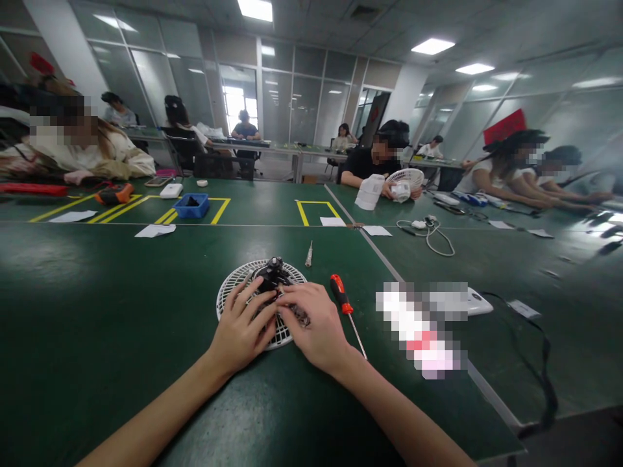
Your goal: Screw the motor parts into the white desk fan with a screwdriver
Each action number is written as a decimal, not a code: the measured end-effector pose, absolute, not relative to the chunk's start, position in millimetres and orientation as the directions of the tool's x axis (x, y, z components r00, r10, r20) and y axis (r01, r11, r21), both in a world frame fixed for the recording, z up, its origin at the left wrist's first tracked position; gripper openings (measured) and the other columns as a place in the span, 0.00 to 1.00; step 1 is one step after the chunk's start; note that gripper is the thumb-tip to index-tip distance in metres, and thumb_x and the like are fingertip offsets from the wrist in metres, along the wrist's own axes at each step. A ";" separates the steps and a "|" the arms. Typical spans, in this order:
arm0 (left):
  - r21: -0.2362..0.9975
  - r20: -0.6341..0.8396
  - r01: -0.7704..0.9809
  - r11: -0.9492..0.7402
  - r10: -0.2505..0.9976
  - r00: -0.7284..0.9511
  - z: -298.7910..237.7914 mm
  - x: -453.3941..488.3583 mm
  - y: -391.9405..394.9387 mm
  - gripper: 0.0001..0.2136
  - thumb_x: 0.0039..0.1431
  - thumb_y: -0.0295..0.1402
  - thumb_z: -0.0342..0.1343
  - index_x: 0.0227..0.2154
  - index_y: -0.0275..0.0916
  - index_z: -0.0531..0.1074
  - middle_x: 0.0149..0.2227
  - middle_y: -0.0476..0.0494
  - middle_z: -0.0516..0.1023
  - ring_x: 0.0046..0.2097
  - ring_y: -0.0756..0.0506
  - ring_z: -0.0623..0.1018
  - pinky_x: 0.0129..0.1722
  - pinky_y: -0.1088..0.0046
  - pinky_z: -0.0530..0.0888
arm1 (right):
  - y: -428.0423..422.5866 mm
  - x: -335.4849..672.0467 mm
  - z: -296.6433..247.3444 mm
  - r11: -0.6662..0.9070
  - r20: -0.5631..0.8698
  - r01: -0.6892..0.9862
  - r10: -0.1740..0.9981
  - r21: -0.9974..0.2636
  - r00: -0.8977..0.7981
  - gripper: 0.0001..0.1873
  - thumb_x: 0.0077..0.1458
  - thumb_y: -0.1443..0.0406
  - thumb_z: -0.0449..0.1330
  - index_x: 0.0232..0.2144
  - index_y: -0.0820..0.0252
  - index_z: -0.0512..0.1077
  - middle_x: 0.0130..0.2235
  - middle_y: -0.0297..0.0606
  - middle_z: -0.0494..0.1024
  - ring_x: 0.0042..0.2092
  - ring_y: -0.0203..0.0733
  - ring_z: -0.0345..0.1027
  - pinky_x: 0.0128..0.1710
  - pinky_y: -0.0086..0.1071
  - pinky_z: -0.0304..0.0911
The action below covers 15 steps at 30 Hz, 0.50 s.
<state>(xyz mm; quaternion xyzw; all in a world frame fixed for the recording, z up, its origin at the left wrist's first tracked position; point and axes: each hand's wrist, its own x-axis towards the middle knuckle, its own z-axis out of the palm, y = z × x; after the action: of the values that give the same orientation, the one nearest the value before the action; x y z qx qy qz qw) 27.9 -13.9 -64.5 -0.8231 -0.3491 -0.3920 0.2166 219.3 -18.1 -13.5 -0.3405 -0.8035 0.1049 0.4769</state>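
Observation:
A round white fan grille lies on the green table before me, with a black motor assembly on its middle. My left hand rests over the grille's left side, fingers spread and reaching to the black assembly. From the right, my right hand bends in with thumb and fingers brought together at the assembly's near side. What those fingertips pinch is too small and covered to name. Thin wires or metal parts show faintly under the right hand. Both hands hide much of the grille's near half.
A red-and-black screwdriver lies right of my right hand. Beyond the grille is a small pointed tool. Farther off are a blue bin, a white cable and paper slips. A person across the table holds white parts.

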 end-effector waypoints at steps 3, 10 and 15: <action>-0.109 0.809 0.760 -0.641 0.387 0.442 -65.1 26.5 -12.1 0.13 0.62 0.29 0.55 0.49 0.40 0.75 0.51 0.37 0.81 0.63 0.34 0.72 0.62 0.47 0.69 | -18.9 204.6 -15.4 0.801 0.692 0.407 0.591 -0.439 -0.415 0.09 0.62 0.71 0.58 0.40 0.53 0.77 0.42 0.38 0.84 0.50 0.45 0.75 0.57 0.45 0.63; -0.036 0.872 0.747 -0.664 0.343 0.348 -56.9 24.7 -15.2 0.14 0.59 0.27 0.59 0.48 0.43 0.73 0.42 0.43 0.83 0.52 0.39 0.80 0.58 0.52 0.73 | -17.3 206.0 -23.4 0.723 0.695 0.400 0.677 -0.564 -0.242 0.06 0.61 0.69 0.60 0.38 0.53 0.76 0.40 0.38 0.82 0.48 0.46 0.74 0.53 0.43 0.66; -0.032 0.899 0.699 -0.714 0.285 0.333 -54.6 27.6 -16.1 0.14 0.59 0.26 0.62 0.46 0.44 0.71 0.40 0.46 0.83 0.47 0.42 0.81 0.54 0.57 0.75 | -22.6 209.4 -25.7 0.682 0.665 0.392 0.719 -0.618 -0.203 0.04 0.58 0.68 0.63 0.35 0.54 0.74 0.37 0.36 0.81 0.44 0.45 0.74 0.50 0.41 0.66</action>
<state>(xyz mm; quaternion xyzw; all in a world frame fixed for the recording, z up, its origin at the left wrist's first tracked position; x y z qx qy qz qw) 27.6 -16.1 -54.6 -0.7880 -0.3123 -0.4859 0.2131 209.4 -22.6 -25.7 -0.3657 -0.7590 0.1590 0.5147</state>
